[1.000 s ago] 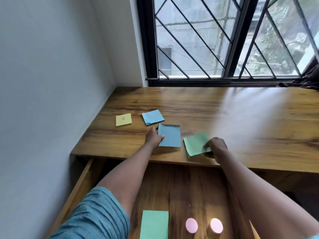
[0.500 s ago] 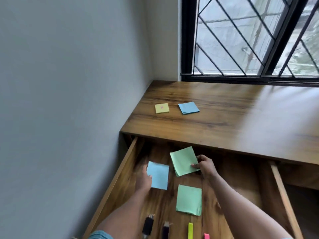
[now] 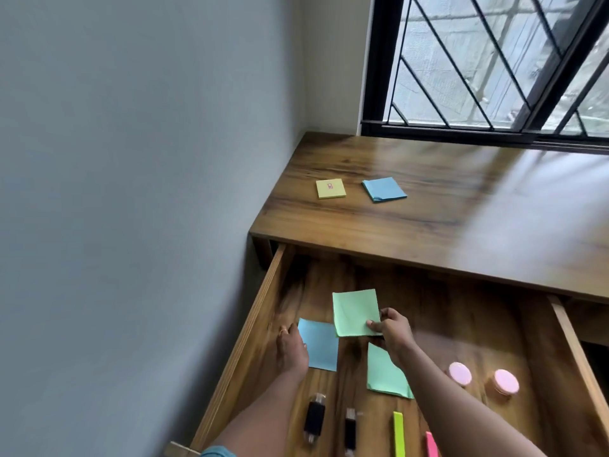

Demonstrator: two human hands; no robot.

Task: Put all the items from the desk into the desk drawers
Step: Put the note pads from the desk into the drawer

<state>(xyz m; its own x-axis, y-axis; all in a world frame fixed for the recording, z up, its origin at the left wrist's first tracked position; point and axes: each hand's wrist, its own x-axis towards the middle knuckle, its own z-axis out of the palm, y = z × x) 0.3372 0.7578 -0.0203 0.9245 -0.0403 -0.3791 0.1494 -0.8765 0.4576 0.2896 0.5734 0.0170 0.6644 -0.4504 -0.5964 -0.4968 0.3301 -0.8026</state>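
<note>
Two sticky-note pads are in hand over the open drawer. The right hand pinches a green pad at its near right corner, thumb on top, and the pad looks tilted and lifted off the drawer floor. The left hand holds a light blue pad by its left edge, thumb hidden, close to the drawer's left wall. I cannot tell whether that pad has touched down.

Near them in the drawer lie a second green pad, partly under the right forearm, two pink round things toward the right wall, and two black markers, a yellow highlighter and a pink highlighter along the near edge.

The step looks like setting both pads down inside. The next move calls for lowering each flat onto bare wood and letting go. After that, a reach to the desk's far left corner is needed, where a yellow pad and a blue pad sit side by side. The task seems well along, not finished.
</note>
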